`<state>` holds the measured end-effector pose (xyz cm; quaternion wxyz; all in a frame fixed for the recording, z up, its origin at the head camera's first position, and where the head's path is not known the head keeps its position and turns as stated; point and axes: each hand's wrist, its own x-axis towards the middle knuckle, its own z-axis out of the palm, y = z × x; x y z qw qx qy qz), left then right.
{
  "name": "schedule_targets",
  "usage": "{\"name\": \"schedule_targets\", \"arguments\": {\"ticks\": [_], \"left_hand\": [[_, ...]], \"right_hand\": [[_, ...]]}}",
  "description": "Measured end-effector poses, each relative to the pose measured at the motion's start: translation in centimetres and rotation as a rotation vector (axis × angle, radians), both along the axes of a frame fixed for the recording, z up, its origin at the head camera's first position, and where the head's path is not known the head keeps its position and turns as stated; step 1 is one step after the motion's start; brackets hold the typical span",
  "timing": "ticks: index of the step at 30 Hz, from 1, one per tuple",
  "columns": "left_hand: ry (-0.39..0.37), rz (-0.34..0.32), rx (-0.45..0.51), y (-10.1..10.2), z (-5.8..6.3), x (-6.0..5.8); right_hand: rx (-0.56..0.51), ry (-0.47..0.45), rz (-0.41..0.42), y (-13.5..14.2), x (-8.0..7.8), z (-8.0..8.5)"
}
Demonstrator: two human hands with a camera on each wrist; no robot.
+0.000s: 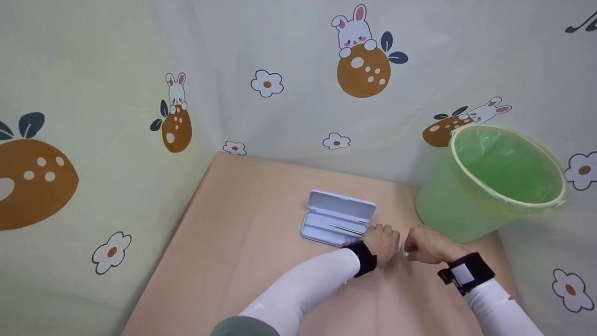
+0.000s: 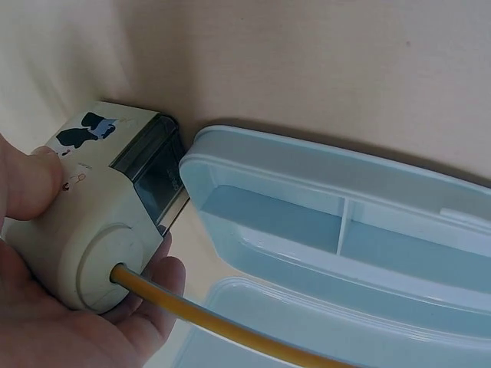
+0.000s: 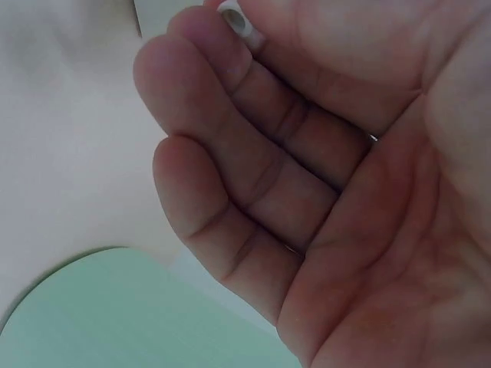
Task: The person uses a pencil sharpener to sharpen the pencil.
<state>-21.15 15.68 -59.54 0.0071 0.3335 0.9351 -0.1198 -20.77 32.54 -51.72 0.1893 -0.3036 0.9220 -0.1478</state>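
Observation:
My left hand (image 1: 381, 245) grips a white pencil sharpener (image 2: 84, 192) with a dark printed pattern and a dark see-through window. A yellow pencil (image 2: 207, 320) is inserted in the sharpener's round front hole and reaches over the pencil case. My right hand (image 1: 429, 245) is just to the right, its fingers curled. Thumb and index finger pinch a small white knob (image 3: 238, 19) with a hollow end. What the knob joins to is hidden in the right wrist view. The light blue pencil case (image 1: 322, 235) lies with its lid raised, left of my left hand.
A green bin (image 1: 438, 205) with a clear liner stands behind and right of my right hand. The beige tabletop (image 1: 261, 200) meets patterned fabric walls (image 1: 289, 112) at the back and left. A divider (image 2: 344, 226) splits the case's inside.

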Motion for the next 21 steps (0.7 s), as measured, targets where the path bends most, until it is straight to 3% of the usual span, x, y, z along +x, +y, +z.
{"name": "schedule_targets", "arguments": {"ticks": [11, 21], "left_hand": [[0.068, -0.057, -0.042, -0.10, 0.12, -0.15], [0.016, -0.042, -0.004, -0.13, -0.06, -0.54]], "right_hand": [[-0.012, 0.002, -0.022, 0.43, -0.75, 0.64], [0.009, -0.028, -0.087, 0.55, -0.73, 0.67]]}}
